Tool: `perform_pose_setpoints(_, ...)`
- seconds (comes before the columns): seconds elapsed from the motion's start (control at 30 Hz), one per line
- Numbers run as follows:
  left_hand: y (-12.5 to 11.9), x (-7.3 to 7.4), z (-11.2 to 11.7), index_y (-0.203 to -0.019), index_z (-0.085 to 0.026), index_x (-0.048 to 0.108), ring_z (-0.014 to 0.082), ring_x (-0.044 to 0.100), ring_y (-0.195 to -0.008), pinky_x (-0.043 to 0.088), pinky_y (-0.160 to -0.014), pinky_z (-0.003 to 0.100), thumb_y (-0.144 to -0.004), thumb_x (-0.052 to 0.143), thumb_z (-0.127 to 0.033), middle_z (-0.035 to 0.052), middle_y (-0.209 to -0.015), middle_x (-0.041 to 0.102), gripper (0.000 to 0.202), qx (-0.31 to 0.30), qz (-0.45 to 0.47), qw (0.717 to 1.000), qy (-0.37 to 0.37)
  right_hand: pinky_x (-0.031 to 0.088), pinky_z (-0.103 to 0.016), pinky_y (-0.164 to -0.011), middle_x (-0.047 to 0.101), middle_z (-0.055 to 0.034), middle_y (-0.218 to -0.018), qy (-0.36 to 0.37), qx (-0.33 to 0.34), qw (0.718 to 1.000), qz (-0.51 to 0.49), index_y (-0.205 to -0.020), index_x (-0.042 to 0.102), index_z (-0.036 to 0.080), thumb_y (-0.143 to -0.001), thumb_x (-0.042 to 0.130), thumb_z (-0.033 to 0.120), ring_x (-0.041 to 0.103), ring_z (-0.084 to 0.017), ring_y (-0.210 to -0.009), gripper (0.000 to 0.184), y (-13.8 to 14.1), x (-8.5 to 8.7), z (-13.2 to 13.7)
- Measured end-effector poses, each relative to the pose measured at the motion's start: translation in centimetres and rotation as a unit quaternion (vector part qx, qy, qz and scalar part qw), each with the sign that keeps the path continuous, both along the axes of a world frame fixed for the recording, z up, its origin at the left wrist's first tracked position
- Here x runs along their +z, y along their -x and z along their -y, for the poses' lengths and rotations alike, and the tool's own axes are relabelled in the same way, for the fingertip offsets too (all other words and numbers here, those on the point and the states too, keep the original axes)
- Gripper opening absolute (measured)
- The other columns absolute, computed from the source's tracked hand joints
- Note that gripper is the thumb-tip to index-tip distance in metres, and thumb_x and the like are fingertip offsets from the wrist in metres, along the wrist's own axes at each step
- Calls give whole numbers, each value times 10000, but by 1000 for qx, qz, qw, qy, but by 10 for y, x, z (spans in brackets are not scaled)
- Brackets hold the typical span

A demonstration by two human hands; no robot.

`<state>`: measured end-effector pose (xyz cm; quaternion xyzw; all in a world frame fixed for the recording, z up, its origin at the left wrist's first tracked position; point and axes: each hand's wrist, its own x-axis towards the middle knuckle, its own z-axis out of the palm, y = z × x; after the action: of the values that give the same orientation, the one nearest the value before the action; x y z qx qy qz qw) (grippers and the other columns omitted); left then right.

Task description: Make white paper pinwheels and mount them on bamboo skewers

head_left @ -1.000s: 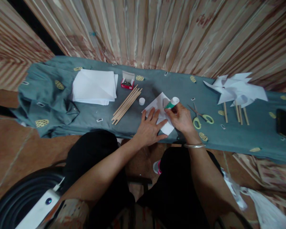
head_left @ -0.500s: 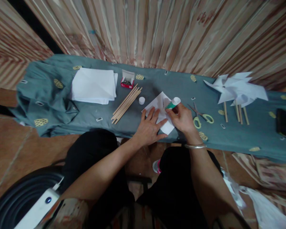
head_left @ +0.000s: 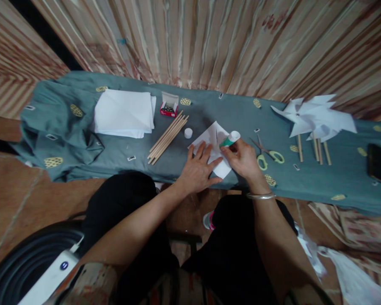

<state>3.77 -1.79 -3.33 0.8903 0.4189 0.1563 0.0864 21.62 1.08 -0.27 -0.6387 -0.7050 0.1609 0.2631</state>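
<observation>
My left hand [head_left: 198, 167] lies flat with fingers spread on a white square of paper [head_left: 213, 136], pinning it to the teal cloth [head_left: 241, 116]. My right hand [head_left: 244, 160] is closed round a green and white glue stick [head_left: 230, 139], whose tip points down at the paper's middle. The glue stick's white cap [head_left: 188, 133] stands on the cloth just left of the paper.
A bundle of wooden sticks [head_left: 167, 137], a red box of pins [head_left: 169, 108] and a stack of white paper [head_left: 124, 112] lie to the left. Green-handled scissors [head_left: 269, 155], finished paper pinwheels [head_left: 316, 117] on sticks and a dark phone [head_left: 380, 164] lie to the right. Striped curtain behind.
Almost nothing differs; both hands stay on the paper and the glue stick shifts only slightly over it.
</observation>
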Motion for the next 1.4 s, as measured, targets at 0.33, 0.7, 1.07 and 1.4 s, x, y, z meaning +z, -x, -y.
perform_pose_setpoints(0.33, 0, -1, 0, -1377, -264, 490, 416, 248, -1426, 171, -1103, 664, -819, 457, -706, 176, -1523, 360, 713, -2, 1, 1000, 4, 448, -333, -632, 679, -51, -742, 5, 11, 1000, -12, -946, 629, 200, -833, 557, 394, 620, -220, -657, 236, 3, 2, 2)
perform_pose_setpoints(0.7, 0, 0, 0, -1381, -267, 480, 414, 252, -1425, 174, -1105, 664, -822, 456, -705, 171, -1521, 364, 710, -2, -6, 1000, 7, 466, -357, -683, 687, -66, -773, 6, 18, 1000, -12, -948, 618, 195, -839, 552, 411, 631, -235, -695, 251, 6, 0, 3)
perform_pose_setpoints(1.07, -1, 1, 0, -1396, -271, 459, 419, 258, -1421, 180, -1101, 667, -819, 456, -708, 165, -1516, 374, 724, -1, -11, 1000, 3, 455, -349, -656, 696, -71, -779, 15, 21, 1000, -7, -961, 613, 196, -847, 536, 409, 636, -236, -687, 253, 11, 3, 2)
perform_pose_setpoints(1.4, -1, 0, 0, -1374, -256, 487, 419, 268, -1418, 181, -1103, 668, -810, 516, -677, 174, -1520, 368, 704, -1, 0, 1000, 2, 441, -336, -624, 698, -76, -766, 7, 9, 1000, 3, -980, 597, 184, -855, 525, 417, 633, -236, -678, 274, 15, 0, -2)
